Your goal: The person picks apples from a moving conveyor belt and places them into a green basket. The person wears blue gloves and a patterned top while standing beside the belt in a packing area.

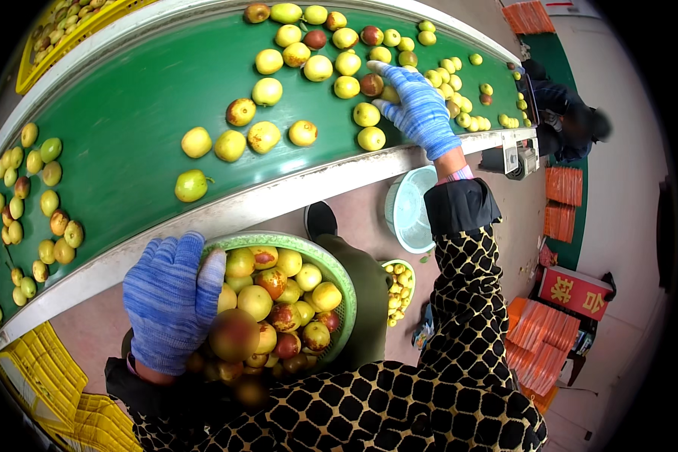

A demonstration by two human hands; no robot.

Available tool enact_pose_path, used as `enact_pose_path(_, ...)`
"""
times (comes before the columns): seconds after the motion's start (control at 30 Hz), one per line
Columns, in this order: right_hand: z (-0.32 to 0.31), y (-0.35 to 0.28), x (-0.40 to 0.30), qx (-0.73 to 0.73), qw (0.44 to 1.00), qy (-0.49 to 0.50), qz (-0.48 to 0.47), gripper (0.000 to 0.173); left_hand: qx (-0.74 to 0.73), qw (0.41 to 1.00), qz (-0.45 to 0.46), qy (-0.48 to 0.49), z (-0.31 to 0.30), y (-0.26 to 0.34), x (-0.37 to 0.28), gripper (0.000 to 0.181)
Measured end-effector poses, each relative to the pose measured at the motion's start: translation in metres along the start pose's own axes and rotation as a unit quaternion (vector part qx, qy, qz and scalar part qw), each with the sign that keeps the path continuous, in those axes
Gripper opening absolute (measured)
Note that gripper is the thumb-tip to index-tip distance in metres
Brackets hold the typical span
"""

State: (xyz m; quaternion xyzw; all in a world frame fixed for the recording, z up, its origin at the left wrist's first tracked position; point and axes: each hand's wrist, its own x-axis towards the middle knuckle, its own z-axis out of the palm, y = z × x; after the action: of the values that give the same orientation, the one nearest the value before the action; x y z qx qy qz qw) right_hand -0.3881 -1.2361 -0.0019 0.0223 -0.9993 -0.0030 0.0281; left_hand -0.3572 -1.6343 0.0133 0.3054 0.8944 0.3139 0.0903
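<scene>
A blue knitted glove covers my left hand (172, 299), which lies over the left rim of a green plastic basket (346, 282), its thumb on the inner side. Jujubes (254, 302), yellow-green with some red-brown ones, heap up in this basket in front of my body. Over the green conveyor belt (147, 96) reaches my right hand (421, 107), gloved alike. Its thumb and forefinger are spread beside a red-brown jujube (371, 85); whether they touch it I cannot tell. Loose yellow jujubes (318, 68) lie around that hand, and its palm side is hidden.
The belt's pale metal edge (294, 195) runs between me and the fruit. A light-blue basket (415, 209) and a smaller fruit-filled basket (398, 291) stand on the floor. Yellow crates (45, 373) are at lower left. Another person (570, 118) is beyond the belt's right end.
</scene>
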Motion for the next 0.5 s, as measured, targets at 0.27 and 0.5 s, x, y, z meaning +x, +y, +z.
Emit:
enact_pose_path(0.27, 0.002, 0.002, -0.003, 0.284, 0.947, 0.011, 0.147, 0.046, -0.005, 1.000, 0.015, 0.027, -0.009, -0.003, -0.006, 0.017)
enact_pose_path(0.5, -0.042, -0.090, -0.035, 0.696, 0.702, 0.009, 0.152, 0.051, 0.015, 0.995, 0.055, 0.080, -0.008, -0.023, -0.017, 0.016)
